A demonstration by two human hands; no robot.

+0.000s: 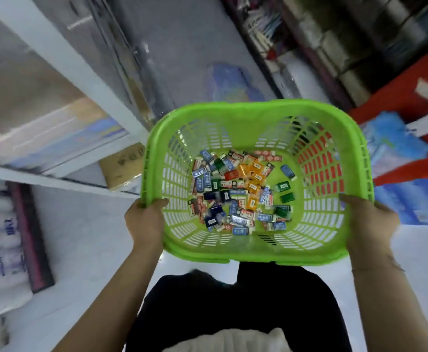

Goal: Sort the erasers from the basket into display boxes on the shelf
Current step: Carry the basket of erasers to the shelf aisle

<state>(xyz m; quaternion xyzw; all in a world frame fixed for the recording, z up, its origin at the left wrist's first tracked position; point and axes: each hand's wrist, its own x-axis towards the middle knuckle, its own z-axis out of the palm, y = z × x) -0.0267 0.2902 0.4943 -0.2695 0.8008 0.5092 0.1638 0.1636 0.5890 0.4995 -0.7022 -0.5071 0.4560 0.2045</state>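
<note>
Carrying: bright green slotted plastic basket (256, 115) held up at waist height, centre of the frame, above a pale floor (86, 240).
Left hand (144, 219): grips the basket's rim at its lower left corner, thumb hooked over the edge, fingers under and out of sight.
Right hand (370, 222): grips the rim at the lower right corner in the same way, thumb on top.
Load: small wrapped rectangular erasers (235, 191) in blue, red, orange, green and black sleeves, heaped loose on the basket bottom, thickest left of centre; a few green ones (282, 186) lie apart toward the right.
Shelf: white metal shelving unit (63, 62) fills the upper left of the frame, blurred; stock sits on it but no display boxes can be made out.
Surroundings: red rack (398, 102) with blue packets at right edge; stacked goods along the top, all smeared by motion.
Step in hand (judgement): bringing the basket to the shelf; no sorting begun.
Doing it well: keep both corners level so the heap does not slide to one wall; set the basket down on a firm shelf board or the floor close to the boxes, freeing both hands; then pick by sleeve colour, one colour per box.
Risk: the erasers look small enough to catch in the wall slots if the basket tips.
</note>
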